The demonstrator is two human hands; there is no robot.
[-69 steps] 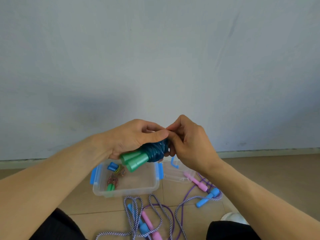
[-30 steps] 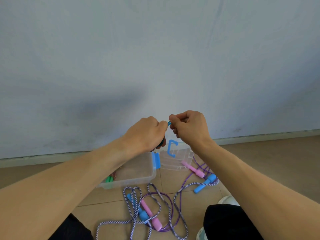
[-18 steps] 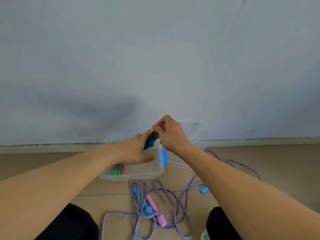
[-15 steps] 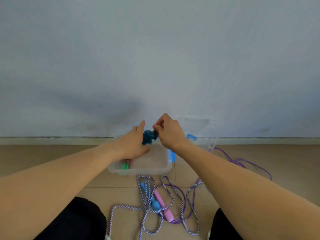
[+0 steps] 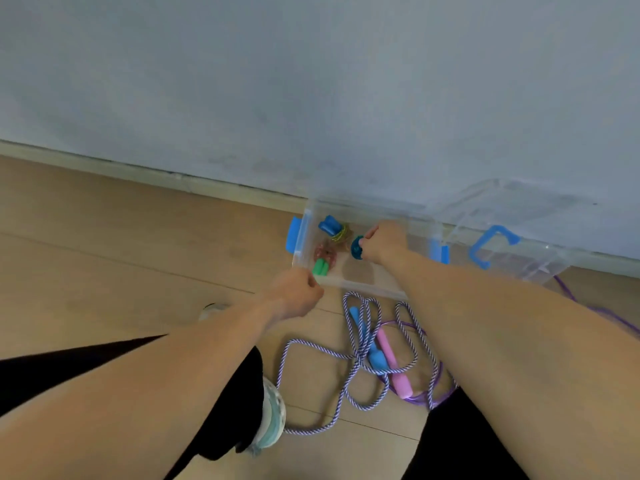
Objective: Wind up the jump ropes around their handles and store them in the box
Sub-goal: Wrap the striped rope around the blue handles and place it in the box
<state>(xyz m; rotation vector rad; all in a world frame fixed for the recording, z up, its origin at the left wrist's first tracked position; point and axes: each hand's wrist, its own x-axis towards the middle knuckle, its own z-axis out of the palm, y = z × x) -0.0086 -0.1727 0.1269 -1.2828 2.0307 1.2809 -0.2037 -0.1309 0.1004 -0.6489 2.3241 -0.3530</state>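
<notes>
A clear plastic box [image 5: 362, 286] with blue latches stands on the floor by the wall. My right hand [image 5: 385, 241] reaches into it and pinches a wound teal jump rope [image 5: 356, 248], low over the box's bottom. My left hand [image 5: 297, 295] is at the box's front left corner with its fingers curled and nothing visible in it. Two wound ropes lie in the box, one with blue handles [image 5: 330, 225] and one with green handles [image 5: 321, 267]. In front of the box a striped rope with blue handles [image 5: 361, 329] is tangled with a purple rope with pink handles [image 5: 392, 359].
The clear lid [image 5: 519, 216] with a blue carry handle [image 5: 491, 244] leans against the wall right of the box. A purple rope strand [image 5: 571, 295] runs past my right arm. My shoe [image 5: 273, 415] and dark trouser legs frame the loose ropes.
Both hands carried the teal bundle down from chest height to the box. My left hand let go and drew back to the front corner; my right hand went on into the box.
</notes>
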